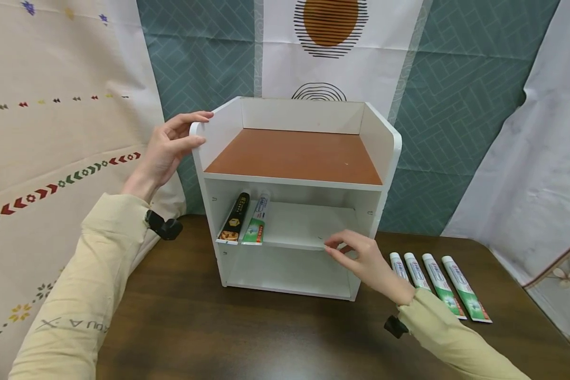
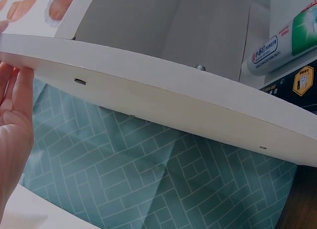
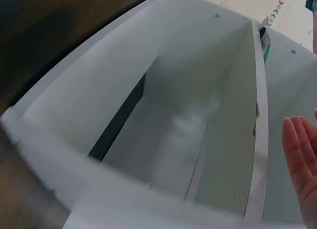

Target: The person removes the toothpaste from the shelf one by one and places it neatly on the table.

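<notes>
A small white cabinet with a brown top panel stands on the table, its front towards me. My left hand grips the upper front edge of its left side wall, thumb and fingers on either side. On the middle shelf, at the left, a black toothpaste tube and a white-and-green toothpaste tube lie side by side, crimped ends forward. Near the shelf's front edge, towards the right, is my right hand, fingers slightly bent and nothing between them. In the right wrist view its fingers show beside the shelf.
Several white-and-green toothpaste tubes lie in a row on the dark wooden table, right of the cabinet; my right forearm partly covers some. Below the middle shelf is a lower compartment. Patterned cloths hang behind and to both sides.
</notes>
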The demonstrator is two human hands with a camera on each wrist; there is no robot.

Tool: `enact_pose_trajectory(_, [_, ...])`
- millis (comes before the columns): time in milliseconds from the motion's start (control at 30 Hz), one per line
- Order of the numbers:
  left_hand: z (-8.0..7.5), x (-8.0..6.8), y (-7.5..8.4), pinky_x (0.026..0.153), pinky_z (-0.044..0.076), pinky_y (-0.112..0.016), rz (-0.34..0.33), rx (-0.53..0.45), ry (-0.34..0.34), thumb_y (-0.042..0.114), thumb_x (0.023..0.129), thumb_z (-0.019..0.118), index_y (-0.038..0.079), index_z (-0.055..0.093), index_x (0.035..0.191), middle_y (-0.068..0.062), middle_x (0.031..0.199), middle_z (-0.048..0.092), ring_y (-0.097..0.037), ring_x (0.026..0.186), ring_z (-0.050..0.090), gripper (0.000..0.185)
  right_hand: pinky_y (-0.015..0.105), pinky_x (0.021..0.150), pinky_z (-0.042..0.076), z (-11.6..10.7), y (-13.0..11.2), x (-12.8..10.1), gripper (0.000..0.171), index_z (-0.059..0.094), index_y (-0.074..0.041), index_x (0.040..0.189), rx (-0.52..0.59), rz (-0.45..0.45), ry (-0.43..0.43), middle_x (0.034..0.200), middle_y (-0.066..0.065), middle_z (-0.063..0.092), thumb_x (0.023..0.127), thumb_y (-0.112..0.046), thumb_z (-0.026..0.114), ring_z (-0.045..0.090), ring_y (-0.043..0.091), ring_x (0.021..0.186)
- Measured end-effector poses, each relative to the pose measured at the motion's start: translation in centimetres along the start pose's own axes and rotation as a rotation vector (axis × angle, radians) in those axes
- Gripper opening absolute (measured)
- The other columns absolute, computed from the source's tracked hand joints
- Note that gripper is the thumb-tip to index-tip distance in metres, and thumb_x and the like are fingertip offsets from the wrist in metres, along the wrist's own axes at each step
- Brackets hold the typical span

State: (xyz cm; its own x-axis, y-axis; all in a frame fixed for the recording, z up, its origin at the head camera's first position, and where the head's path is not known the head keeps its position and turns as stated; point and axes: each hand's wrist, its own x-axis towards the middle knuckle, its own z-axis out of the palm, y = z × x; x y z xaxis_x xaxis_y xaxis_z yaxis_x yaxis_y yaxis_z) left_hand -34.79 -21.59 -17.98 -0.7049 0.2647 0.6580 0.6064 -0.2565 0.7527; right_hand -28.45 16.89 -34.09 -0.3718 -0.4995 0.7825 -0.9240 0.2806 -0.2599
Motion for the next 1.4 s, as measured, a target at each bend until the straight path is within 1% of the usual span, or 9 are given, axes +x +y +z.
enact_pose_trajectory(133, [-0.1, 0.0, -0.1, 0.079, 0.042, -0.028, 0.000, -0.003, -0.002, -0.011, 0.081, 0.058, -0.001, 0.062, 0.109, -0.015, 0.128, 0.045, -0.029, 0.113, 0.038, 0.030, 0.026, 0.060, 0.049, 1.5, 0.2, 1.7, 0.019, 0.064, -0.004, 0.095, 0.019, 0.030, -0.037, 0.089, 0.001, 0.062, 0.078, 0.000, 0.069, 0.058, 0.012, 0.076])
enact_pose_trajectory(200, [-0.1, -0.1, -0.2, 0.079, 0.042, -0.028, 0.000, -0.005, -0.004, -0.011, 0.081, 0.058, -0.001, 0.062, 0.109, -0.015, 0.128, 0.045, -0.029, 0.114, 0.037, 0.030, 0.025, 0.059, 0.049, 2.1, 0.2, 2.5, 0.019, 0.064, -0.004, 0.094, 0.025, 0.050, -0.051, 0.088, -0.001, 0.061, 0.076, 0.002, 0.070, 0.057, 0.011, 0.076])
enact_pose_trajectory(400, [-0.1, 0.0, -0.1, 0.079, 0.042, -0.028, 0.007, -0.014, -0.011, -0.012, 0.081, 0.057, -0.002, 0.061, 0.109, -0.015, 0.128, 0.045, -0.029, 0.114, 0.037, 0.030, 0.023, 0.060, 0.048, 4.1, 0.0, 4.7, 0.013, 0.064, -0.005, 0.093, 0.043, 0.074, -0.077, 0.087, -0.005, 0.060, 0.080, -0.005, 0.068, 0.055, 0.007, 0.076])
enact_pose_trajectory(533, [-0.1, 0.1, -0.1, 0.078, 0.042, -0.028, 0.008, -0.024, -0.012, -0.012, 0.080, 0.057, -0.003, 0.061, 0.108, -0.016, 0.128, 0.044, -0.029, 0.113, 0.038, 0.030, 0.023, 0.060, 0.048, 5.5, -0.2, 5.9, 0.011, 0.064, -0.006, 0.093, 0.059, 0.095, -0.097, 0.086, -0.004, 0.059, 0.083, -0.007, 0.066, 0.055, 0.008, 0.076])
enact_pose_trajectory(767, [-0.1, 0.1, -0.1, 0.078, 0.042, -0.028, -0.001, -0.022, -0.014, -0.012, 0.081, 0.058, -0.003, 0.061, 0.109, -0.015, 0.128, 0.045, -0.028, 0.113, 0.038, 0.030, 0.022, 0.061, 0.047, 7.8, -0.7, 7.4, 0.016, 0.064, -0.003, 0.097, 0.079, 0.214, -0.183, 0.090, 0.003, 0.058, 0.084, -0.012, 0.065, 0.055, 0.010, 0.075])
enact_pose_trajectory(900, [-0.1, 0.1, -0.1, 0.079, 0.043, -0.028, 0.004, -0.023, -0.014, -0.012, 0.081, 0.057, -0.003, 0.061, 0.109, -0.015, 0.128, 0.045, -0.029, 0.113, 0.038, 0.030, 0.022, 0.061, 0.045, 8.6, -0.9, 8.2, 0.017, 0.065, -0.007, 0.101, 0.051, 0.297, -0.231, 0.095, 0.005, 0.057, 0.086, -0.015, 0.064, 0.053, 0.008, 0.074])
enact_pose_trajectory(1033, [-0.1, 0.0, -0.1, 0.079, 0.043, -0.028, 0.003, -0.027, -0.011, -0.012, 0.080, 0.057, -0.003, 0.061, 0.109, -0.015, 0.128, 0.045, -0.029, 0.114, 0.037, 0.030, 0.023, 0.061, 0.043, 9.2, -1.0, 8.7, 0.018, 0.067, -0.011, 0.102, 0.033, 0.378, -0.261, 0.095, 0.003, 0.055, 0.087, -0.019, 0.063, 0.051, 0.006, 0.072])
enact_pose_trajectory(1200, [0.0, 0.0, -0.1, 0.079, 0.043, -0.028, 0.001, -0.029, -0.009, -0.012, 0.081, 0.057, -0.003, 0.061, 0.109, -0.015, 0.129, 0.044, -0.029, 0.113, 0.038, 0.030, 0.025, 0.060, 0.040, 9.8, -1.1, 9.3, 0.021, 0.066, -0.011, 0.105, 0.013, 0.436, -0.289, 0.092, 0.001, 0.052, 0.087, -0.021, 0.062, 0.046, 0.010, 0.071])
enact_pose_trajectory(1400, [0.0, 0.0, -0.1, 0.079, 0.043, -0.028, 0.004, -0.027, -0.009, -0.013, 0.081, 0.057, -0.003, 0.061, 0.109, -0.015, 0.128, 0.045, -0.029, 0.113, 0.038, 0.030, 0.026, 0.066, 0.039, 10.4, -1.4, 10.2, 0.022, 0.066, -0.013, 0.108, -0.039, 0.497, -0.348, 0.092, -0.005, 0.056, 0.089, -0.022, 0.060, 0.046, 0.011, 0.080])
